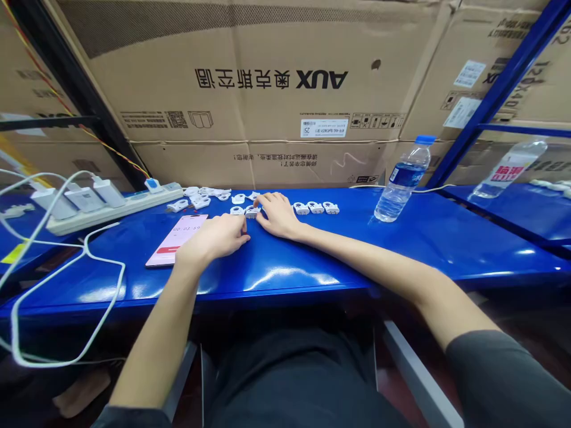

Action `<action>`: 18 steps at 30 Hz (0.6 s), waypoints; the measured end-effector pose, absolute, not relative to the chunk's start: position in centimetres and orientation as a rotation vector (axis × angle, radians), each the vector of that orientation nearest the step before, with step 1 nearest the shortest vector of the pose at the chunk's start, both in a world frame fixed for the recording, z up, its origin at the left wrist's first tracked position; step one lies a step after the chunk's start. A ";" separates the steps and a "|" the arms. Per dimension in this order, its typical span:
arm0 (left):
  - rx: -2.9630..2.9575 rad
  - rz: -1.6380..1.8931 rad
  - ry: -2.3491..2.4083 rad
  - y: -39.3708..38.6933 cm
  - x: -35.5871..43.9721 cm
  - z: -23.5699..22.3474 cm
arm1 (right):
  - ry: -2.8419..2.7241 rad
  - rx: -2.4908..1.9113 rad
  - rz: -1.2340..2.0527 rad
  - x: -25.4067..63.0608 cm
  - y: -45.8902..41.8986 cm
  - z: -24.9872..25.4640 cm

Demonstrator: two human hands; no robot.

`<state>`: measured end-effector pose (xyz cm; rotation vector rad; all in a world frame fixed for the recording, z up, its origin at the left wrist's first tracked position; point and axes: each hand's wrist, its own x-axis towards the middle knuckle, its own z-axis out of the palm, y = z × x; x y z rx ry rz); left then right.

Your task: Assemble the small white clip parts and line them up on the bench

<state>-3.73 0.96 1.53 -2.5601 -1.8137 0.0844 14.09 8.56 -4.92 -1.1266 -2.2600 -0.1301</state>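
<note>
My left hand rests on the blue table with its fingers curled in; what they hold, if anything, is hidden. Just beyond its knuckles lies a small white plastic ring-shaped piece. My right hand is arched over the table, its thumb and forefinger at another white plastic piece, apparently gripping it. To the right of that hand, three similar pieces stand in a row, the middle one among them. Several more white pieces lie in a loose group at the back left.
A lit phone lies beside my left wrist. A power strip with chargers and looping white cables occupies the left. A water bottle stands at the right; another bottle is farther right. Cardboard boxes wall the back.
</note>
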 end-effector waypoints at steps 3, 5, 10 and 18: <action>-2.550 0.080 -1.801 1.1 -4.1 1.5 | -2.276 -1.049 -0.173 13.7 8.5 -4.8; -2.548 0.067 -1.800 1.3 -4.3 1.3 | -2.296 -1.024 -0.190 13.2 8.6 -4.8; -2.541 0.009 -1.799 1.3 -4.4 1.2 | -2.426 -1.012 -0.229 11.1 9.1 -4.5; -2.370 0.029 -1.845 0.2 -4.8 2.0 | -2.423 -1.008 -0.181 9.9 9.8 -3.9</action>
